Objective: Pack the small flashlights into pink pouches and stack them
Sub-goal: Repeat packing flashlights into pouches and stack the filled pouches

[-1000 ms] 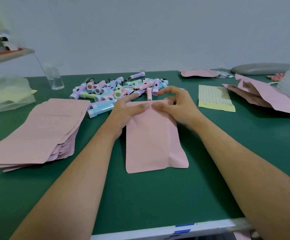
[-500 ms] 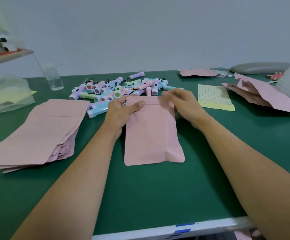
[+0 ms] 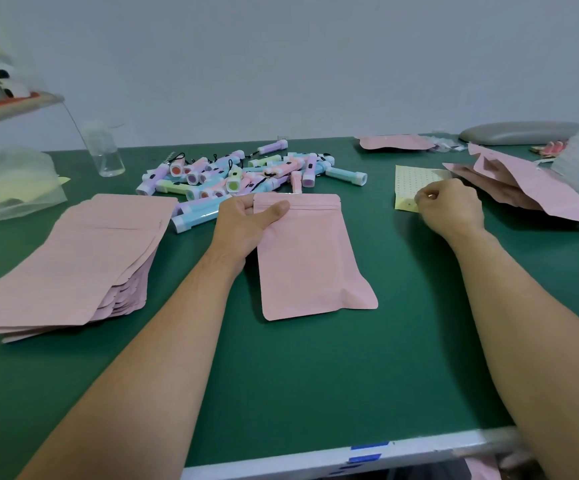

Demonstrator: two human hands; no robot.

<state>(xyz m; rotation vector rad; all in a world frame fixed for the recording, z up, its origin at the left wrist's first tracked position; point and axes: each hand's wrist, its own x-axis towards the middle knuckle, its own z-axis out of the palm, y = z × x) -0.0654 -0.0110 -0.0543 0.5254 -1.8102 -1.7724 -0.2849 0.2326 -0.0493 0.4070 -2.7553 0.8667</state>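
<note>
Progress: midway, I judge - flashlights [image 3: 239,174] heaped loose behind | pouch [image 3: 308,258] flat mid-table, left hand [image 3: 243,223] gripping its top corner | right hand [image 3: 450,209] pinching the dotted sheet [image 3: 416,178] | left stack [image 3: 73,258] - contents unclear

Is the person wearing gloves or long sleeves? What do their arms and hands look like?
No gloves. The left hand and right hand are bare. The left forearm and right forearm are bare too, with no sleeve showing in view. I see no ring, watch or bracelet.
</note>
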